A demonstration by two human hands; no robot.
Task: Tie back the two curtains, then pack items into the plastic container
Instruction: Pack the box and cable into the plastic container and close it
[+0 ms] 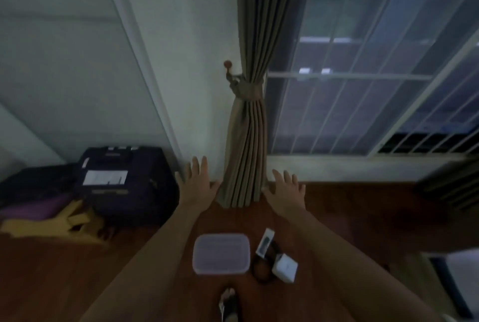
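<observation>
A brown curtain (248, 140) hangs gathered at the window's left side, bound by a fabric tieback (247, 89) looped to a wall hook (228, 68). My left hand (198, 181) and my right hand (285, 186) are held out with fingers spread on either side of the curtain's lower part, holding nothing. On the wooden floor below lies a lidded clear plastic container (220, 254). Right of it lie a small white-edged box (265, 242), a white square box (285, 267) and a black cord (261, 269). A second curtain (453, 186) shows at the right edge.
A dark suitcase (124, 181) stands at the left wall beside purple and yellow cloth (51, 218). The barred window (375, 75) fills the right. My foot (229, 303) stands on the floor just below the container. A white object (461, 282) sits at the lower right.
</observation>
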